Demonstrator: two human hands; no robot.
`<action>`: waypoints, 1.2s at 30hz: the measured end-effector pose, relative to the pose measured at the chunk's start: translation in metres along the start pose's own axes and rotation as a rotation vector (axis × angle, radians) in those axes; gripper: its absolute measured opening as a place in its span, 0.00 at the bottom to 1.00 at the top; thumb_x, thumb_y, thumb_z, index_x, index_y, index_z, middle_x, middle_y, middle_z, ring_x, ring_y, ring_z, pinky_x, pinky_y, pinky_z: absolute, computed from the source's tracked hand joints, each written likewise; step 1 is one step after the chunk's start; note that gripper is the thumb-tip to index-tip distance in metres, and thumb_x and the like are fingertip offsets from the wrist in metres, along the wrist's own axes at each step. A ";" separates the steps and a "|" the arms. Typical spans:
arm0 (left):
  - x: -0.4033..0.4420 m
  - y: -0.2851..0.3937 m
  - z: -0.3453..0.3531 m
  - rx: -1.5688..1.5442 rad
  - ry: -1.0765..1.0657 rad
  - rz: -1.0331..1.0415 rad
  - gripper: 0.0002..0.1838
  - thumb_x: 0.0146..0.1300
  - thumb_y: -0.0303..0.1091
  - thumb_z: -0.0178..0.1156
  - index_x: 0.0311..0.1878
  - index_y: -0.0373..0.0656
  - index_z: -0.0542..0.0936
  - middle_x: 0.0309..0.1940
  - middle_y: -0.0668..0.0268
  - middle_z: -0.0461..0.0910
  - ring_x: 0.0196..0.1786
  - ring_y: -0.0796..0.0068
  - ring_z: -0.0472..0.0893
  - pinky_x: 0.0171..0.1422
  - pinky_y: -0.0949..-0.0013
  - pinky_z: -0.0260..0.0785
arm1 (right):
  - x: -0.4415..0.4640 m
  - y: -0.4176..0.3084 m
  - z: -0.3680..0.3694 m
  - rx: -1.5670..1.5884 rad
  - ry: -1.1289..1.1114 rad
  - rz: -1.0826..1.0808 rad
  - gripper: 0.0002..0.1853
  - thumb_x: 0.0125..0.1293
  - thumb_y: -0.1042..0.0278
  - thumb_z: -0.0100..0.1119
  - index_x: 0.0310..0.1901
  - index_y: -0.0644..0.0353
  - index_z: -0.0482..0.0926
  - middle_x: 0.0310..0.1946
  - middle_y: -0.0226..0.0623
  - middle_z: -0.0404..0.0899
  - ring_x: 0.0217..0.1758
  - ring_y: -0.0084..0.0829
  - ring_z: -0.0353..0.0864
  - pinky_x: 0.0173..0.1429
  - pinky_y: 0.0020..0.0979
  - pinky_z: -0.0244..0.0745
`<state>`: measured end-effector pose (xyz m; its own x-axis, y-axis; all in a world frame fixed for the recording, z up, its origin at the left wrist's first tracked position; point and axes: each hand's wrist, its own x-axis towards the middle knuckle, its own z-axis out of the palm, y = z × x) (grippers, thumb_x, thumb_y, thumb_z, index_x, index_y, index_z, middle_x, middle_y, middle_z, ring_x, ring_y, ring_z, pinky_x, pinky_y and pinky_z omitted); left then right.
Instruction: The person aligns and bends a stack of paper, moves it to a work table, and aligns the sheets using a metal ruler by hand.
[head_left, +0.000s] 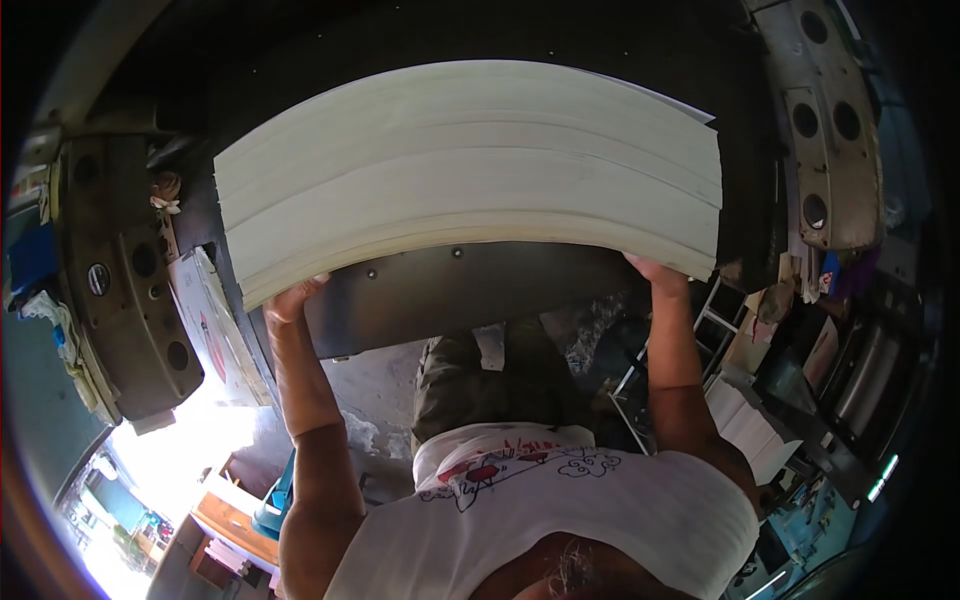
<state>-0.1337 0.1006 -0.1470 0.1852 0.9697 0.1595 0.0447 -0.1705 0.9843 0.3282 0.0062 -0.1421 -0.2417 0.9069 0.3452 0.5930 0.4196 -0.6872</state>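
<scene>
Looking down past the white shirt (560,500) first: it has red marks and black line art, a cloud-like swirl included. Can't make out any actual words there, sorry. Dark trousers (450,380) show just beyond it, over a scuffed floor (375,385).

Left hand (296,298) is up against the near edge of the big paper stack (470,160), close to its left corner. Right hand (655,272) is on that same edge toward the right corner. Fingertips poke into view a bit, but the rest of the fingers are tucked out of sight, so I can't tell on either hand if they're clenched round it or just pressing.

The stack itself is wide and off-white with uneven layers, sitting right ahead of the body, with a dark metal panel (440,290) showing on its near side, two little round fasteners in it. One sheet sticks out at the far right corner.

Farther out, there are brown housings with round holes, one on the left (130,270) and one on the right (835,130). The left one has a small oval badge (98,279), way too small to read. More white paper (745,425) sits off to the right, past a metal frame (715,318).
</scene>
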 end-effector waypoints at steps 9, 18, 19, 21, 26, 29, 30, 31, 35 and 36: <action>0.027 -0.004 0.015 -0.162 0.055 0.018 0.45 0.42 0.48 0.81 0.63 0.41 0.72 0.57 0.63 0.75 0.61 0.61 0.73 0.64 0.58 0.67 | 0.014 0.031 0.014 0.112 0.225 -0.097 0.29 0.70 0.58 0.57 0.68 0.58 0.62 0.62 0.33 0.69 0.55 0.32 0.73 0.48 0.31 0.75; 0.015 0.000 0.013 0.012 -0.065 0.210 0.30 0.48 0.39 0.77 0.55 0.39 0.79 0.47 0.59 0.82 0.49 0.64 0.82 0.53 0.59 0.75 | -0.041 0.058 0.009 0.334 0.126 0.124 0.33 0.66 0.57 0.61 0.69 0.56 0.63 0.65 0.35 0.69 0.58 0.36 0.72 0.52 0.35 0.69; 0.013 -0.001 0.012 0.033 -0.089 0.236 0.28 0.49 0.37 0.77 0.54 0.39 0.80 0.45 0.59 0.83 0.48 0.64 0.83 0.51 0.60 0.76 | -0.040 0.058 0.008 0.129 0.094 0.089 0.33 0.65 0.56 0.62 0.69 0.56 0.64 0.65 0.36 0.68 0.60 0.37 0.72 0.55 0.37 0.69; 0.014 -0.004 0.004 0.171 -0.161 0.291 0.26 0.52 0.39 0.74 0.54 0.40 0.80 0.46 0.60 0.83 0.47 0.65 0.83 0.51 0.61 0.77 | -0.039 0.057 0.005 -0.287 0.024 0.006 0.35 0.63 0.53 0.64 0.68 0.57 0.65 0.66 0.37 0.68 0.63 0.40 0.72 0.61 0.41 0.70; 0.013 -0.015 -0.015 0.294 -0.183 0.250 0.27 0.54 0.42 0.72 0.55 0.40 0.79 0.46 0.61 0.83 0.47 0.65 0.83 0.52 0.61 0.78 | -0.036 0.075 -0.003 -0.509 0.001 -0.035 0.35 0.60 0.53 0.66 0.67 0.58 0.67 0.65 0.38 0.70 0.64 0.41 0.72 0.65 0.43 0.70; 0.008 -0.026 -0.023 0.268 -0.140 0.145 0.30 0.52 0.44 0.73 0.55 0.39 0.78 0.46 0.60 0.82 0.48 0.64 0.83 0.52 0.61 0.77 | -0.038 0.082 -0.003 -0.526 0.008 -0.022 0.35 0.58 0.53 0.67 0.66 0.58 0.69 0.64 0.39 0.71 0.64 0.41 0.73 0.65 0.43 0.69; 0.008 -0.029 -0.025 0.259 -0.125 0.114 0.31 0.51 0.44 0.74 0.55 0.38 0.78 0.46 0.60 0.82 0.48 0.64 0.82 0.53 0.61 0.77 | -0.038 0.084 -0.003 -0.534 0.013 -0.020 0.36 0.58 0.53 0.68 0.65 0.59 0.69 0.63 0.39 0.72 0.64 0.41 0.73 0.65 0.43 0.69; 0.008 -0.033 -0.027 0.250 -0.110 0.084 0.31 0.50 0.45 0.74 0.55 0.38 0.78 0.46 0.59 0.82 0.48 0.64 0.82 0.53 0.61 0.77 | -0.037 0.086 -0.003 -0.542 0.018 -0.019 0.36 0.57 0.53 0.68 0.65 0.59 0.70 0.63 0.39 0.72 0.63 0.41 0.73 0.65 0.43 0.69; 0.011 -0.043 -0.033 0.215 -0.049 -0.029 0.35 0.47 0.47 0.75 0.55 0.36 0.77 0.46 0.58 0.82 0.49 0.62 0.82 0.53 0.60 0.76 | -0.035 0.088 -0.002 -0.575 0.047 -0.016 0.36 0.54 0.54 0.70 0.63 0.59 0.72 0.61 0.40 0.74 0.63 0.41 0.73 0.66 0.42 0.68; 0.010 -0.045 -0.034 0.205 -0.036 -0.057 0.36 0.47 0.48 0.76 0.55 0.36 0.77 0.45 0.58 0.81 0.49 0.62 0.81 0.54 0.60 0.76 | -0.037 0.085 -0.002 -0.585 0.055 -0.013 0.36 0.54 0.54 0.71 0.63 0.60 0.72 0.60 0.40 0.74 0.62 0.40 0.73 0.66 0.42 0.68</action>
<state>-0.1671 0.1240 -0.1867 0.2114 0.9725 0.0978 0.2543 -0.1514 0.9552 0.3895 0.0081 -0.2124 -0.2213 0.8918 0.3946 0.9193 0.3257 -0.2208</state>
